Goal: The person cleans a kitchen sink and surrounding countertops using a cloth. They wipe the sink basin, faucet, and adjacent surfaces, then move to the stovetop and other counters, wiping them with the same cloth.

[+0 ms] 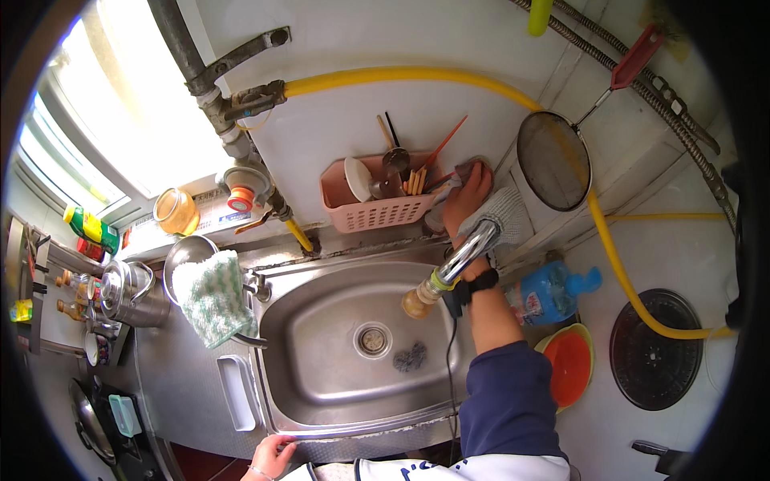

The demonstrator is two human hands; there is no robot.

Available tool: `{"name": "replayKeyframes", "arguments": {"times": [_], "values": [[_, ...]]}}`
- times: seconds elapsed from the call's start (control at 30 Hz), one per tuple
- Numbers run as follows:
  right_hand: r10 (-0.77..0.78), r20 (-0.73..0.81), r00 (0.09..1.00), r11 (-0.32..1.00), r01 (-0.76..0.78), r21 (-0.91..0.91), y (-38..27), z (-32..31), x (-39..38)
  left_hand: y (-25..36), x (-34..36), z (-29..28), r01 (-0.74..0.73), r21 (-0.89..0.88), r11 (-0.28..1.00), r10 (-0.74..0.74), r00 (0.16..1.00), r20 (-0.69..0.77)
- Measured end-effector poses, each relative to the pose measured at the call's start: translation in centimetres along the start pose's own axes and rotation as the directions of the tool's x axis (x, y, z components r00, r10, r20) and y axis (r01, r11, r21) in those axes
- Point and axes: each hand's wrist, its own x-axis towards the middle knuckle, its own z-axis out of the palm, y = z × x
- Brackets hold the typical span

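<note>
My right hand (468, 192) reaches past the faucet (472, 248) to the right end of a pink utensil basket (373, 215), its fingers closed on a greyish cloth (477, 166). The basket holds a white dish, ladles and several sticks. A knitted grey cloth (504, 212) hangs behind the faucet's bend, partly hiding my forearm. Below lies the steel sink (313, 377), with a dark scrubber (409, 359) in its basin. My left hand (273, 455) rests open at the counter's front edge, below a white tray (237, 393).
At left are a towel (216, 301) over a pan, a steel pot (135, 297), jars and bottles by the window. At right are a blue bottle (545, 297), a red-orange bowl (565, 377), a hanging strainer (553, 160) and a black round lid (654, 361). A yellow hose (377, 74) crosses the wall.
</note>
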Motion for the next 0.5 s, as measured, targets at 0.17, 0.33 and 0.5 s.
{"name": "replayKeyframes", "arguments": {"times": [0.17, 0.33, 0.5], "values": [[0.011, 0.412, 0.911, 0.999, -0.032, 0.044, 0.8, 1.3, -7.3, -0.6, 1.0, 0.8, 0.001, 0.026, 1.0, -0.003, 0.999, 0.049], [-0.109, 0.544, 0.832, 0.945, -0.083, 0.316, 0.8, 1.8, -10.6, -1.2, 1.4, 1.0, -0.097, -0.022, 0.995, 0.097, 0.995, -0.011], [-0.002, 0.386, 0.922, 0.999, -0.019, 0.05, 0.5, 1.2, -10.6, -1.4, 0.9, 0.9, -0.092, -0.012, 0.996, 0.092, 0.996, -0.008]]}}
